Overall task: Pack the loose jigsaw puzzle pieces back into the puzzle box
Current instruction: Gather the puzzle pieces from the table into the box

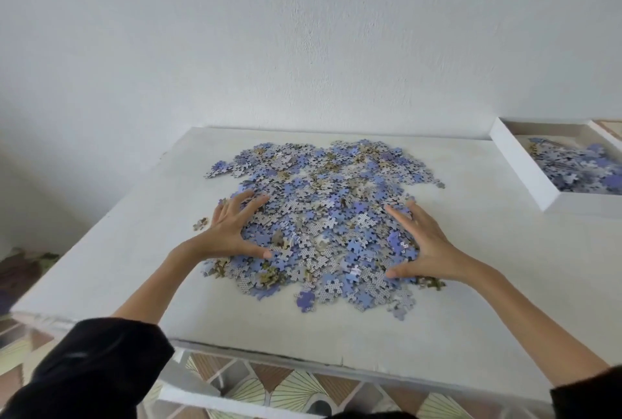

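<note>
Nearest me, a black sleeve (84, 368) covers the left upper arm, and both bare forearms reach out over the white tabletop (134, 267). I have the left hand (232, 233) spread wide, fingers straight and fanned, resting on the left edge of the pile of loose pieces (323, 216). The right hand (424, 243) mirrors it on the right edge, also wide with thumb and fingers splayed. Neither hand holds anything; both simply bracket the heap. I judge this to be the start of a raking move, drawing pieces together between the hands.

Most of the pile lies between the two hands and beyond their fingertips, with a fringe of pieces nearer me than the thumbs. One stray piece (201, 224) sits just left of the left hand, apart from the heap.

Beyond the right hand and well off to its right stands the puzzle box (518, 166), open. A layer of packed pieces (579, 169) already lies inside it.

So the job is partly done, in my reading. Some pieces are boxed, but the larger share seems to remain on the tabletop. Several more gathered loads must cross to the box, and then the stragglers.
</note>
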Motion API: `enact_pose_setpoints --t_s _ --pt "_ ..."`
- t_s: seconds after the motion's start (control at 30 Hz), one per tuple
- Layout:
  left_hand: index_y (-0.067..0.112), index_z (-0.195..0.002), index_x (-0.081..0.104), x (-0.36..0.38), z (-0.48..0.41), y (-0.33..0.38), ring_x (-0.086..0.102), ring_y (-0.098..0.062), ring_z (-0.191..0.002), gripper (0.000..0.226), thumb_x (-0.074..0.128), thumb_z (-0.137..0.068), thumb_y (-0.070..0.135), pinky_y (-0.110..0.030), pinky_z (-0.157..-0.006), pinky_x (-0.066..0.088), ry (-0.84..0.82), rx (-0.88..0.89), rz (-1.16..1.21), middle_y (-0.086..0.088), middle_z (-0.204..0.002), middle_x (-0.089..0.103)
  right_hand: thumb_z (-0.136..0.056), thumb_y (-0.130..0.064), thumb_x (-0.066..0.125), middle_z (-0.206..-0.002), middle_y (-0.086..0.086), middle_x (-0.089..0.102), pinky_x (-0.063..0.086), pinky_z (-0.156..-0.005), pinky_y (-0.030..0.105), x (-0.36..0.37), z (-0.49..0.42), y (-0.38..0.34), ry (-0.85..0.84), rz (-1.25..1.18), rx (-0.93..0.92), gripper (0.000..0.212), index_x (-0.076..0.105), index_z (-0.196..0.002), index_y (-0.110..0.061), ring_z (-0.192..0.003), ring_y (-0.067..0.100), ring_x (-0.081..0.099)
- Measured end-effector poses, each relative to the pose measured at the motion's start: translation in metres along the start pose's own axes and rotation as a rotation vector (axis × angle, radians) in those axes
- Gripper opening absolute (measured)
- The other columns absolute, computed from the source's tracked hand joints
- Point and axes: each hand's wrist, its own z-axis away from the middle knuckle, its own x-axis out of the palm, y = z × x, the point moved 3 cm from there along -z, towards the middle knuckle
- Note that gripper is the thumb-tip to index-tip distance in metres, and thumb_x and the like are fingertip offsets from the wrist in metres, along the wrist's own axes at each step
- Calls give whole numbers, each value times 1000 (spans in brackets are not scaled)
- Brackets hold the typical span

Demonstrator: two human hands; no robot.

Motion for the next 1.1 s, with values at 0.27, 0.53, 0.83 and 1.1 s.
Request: enact_pose_setpoints --t_s 0.27,0.53,0.83,1.1 --pt "55 -136 -10 14 -14 34 -5 -25 -142 118 32 -36 100 -56 -109 -9 47 49 -62 6 -154 -8 -27 -98 37 -149 2 -30 -9 -109 51 8 -19 -34 50 3 78 131 -16 -136 -52 -136 28 -27" --pt "49 -143 9 17 -27 42 11 -22 -138 110 22 -46 99 -58 -111 5 143 128 -150 9 -151 11 -47 -86 53 -152 3 -22 -3 -110 52 6 -53 -54 78 28 66 117 -2 -142 -46 -139 30 -20" --pt "43 -126 44 16 -32 48 37 -14 -104 87 28 -58 94 -32 -86 39 224 214 -84 7 -121 46 -73 -37 71 -131 4 32 28 -97 38 -1 -70 -67 180 10 -23 61 42 -126 -33 -123 27 26" --pt "25 -111 55 14 -37 60 50 -14 -96 63 50 -66 70 -28 -81 39 273 284 -26 5 -103 59 -71 -24 69 -109 1 50 33 -87 32 -3 -73 -69 246 -59 -86 30 49 -92 -27 -107 22 42"
